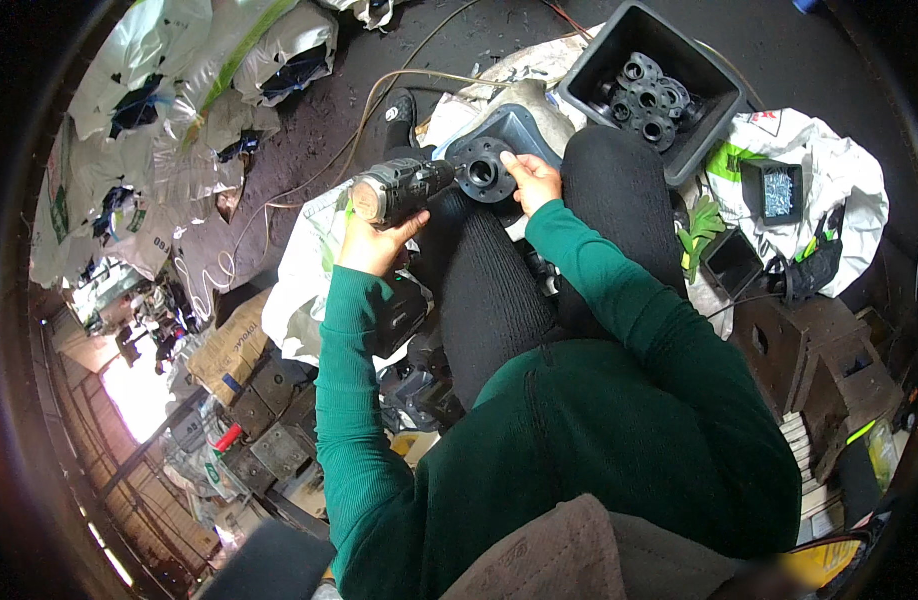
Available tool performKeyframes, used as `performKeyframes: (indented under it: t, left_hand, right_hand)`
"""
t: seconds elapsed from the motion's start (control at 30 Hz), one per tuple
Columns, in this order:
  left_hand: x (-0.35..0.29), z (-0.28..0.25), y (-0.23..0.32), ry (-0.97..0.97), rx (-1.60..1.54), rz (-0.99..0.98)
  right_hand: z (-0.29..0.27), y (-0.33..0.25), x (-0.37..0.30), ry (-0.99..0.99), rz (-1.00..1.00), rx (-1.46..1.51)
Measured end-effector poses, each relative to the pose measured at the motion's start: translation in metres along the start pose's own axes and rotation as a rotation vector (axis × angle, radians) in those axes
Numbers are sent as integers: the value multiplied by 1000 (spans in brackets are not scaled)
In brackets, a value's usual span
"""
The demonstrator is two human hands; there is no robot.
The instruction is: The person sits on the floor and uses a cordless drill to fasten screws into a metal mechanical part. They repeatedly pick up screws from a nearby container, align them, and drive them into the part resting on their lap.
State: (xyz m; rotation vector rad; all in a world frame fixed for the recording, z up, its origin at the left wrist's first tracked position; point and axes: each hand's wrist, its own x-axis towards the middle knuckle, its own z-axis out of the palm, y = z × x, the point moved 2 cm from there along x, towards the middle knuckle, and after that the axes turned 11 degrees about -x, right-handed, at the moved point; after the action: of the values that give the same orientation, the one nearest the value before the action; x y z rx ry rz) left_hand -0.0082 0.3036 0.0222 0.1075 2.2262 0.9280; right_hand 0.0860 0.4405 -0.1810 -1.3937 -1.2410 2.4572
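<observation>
My left hand (377, 243) is closed round the grip of a cordless drill (404, 190), whose front end points right. The drill's tip meets the left edge of a round black flange (497, 188) with a raised ring and a central hole. Fingers and thumb of my right hand (536, 184) pinch the flange at its right edge, above my knees. A blue-grey basin (524, 125) lies just behind the flange. Whether a screw sits at the drill's tip is too small to tell.
A dark grey bin (714, 130) holding several black flanges (647, 105) stands ahead right. Farther right, a small box of screws (779, 192) and a black square container (731, 262) rest by white sacking (849, 190). Stuffed plastic sacks (169, 110) and a thin hose (364, 110) lie left.
</observation>
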Motion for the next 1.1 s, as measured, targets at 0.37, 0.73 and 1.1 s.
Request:
performKeyframes:
  t: [0.37, 0.73, 1.1]
  left_hand:
    - [22, -2, -26, -32, -150, 59]
    - [13, 6, -17, 30, -38, 89]
    - [21, 11, -11, -14, 125, 5]
  right_hand:
    - [10, 10, 4, 34, 5, 38]
    - [9, 16, 8, 54, 35, 20]
    - [1, 26, 4, 189, -44, -51]
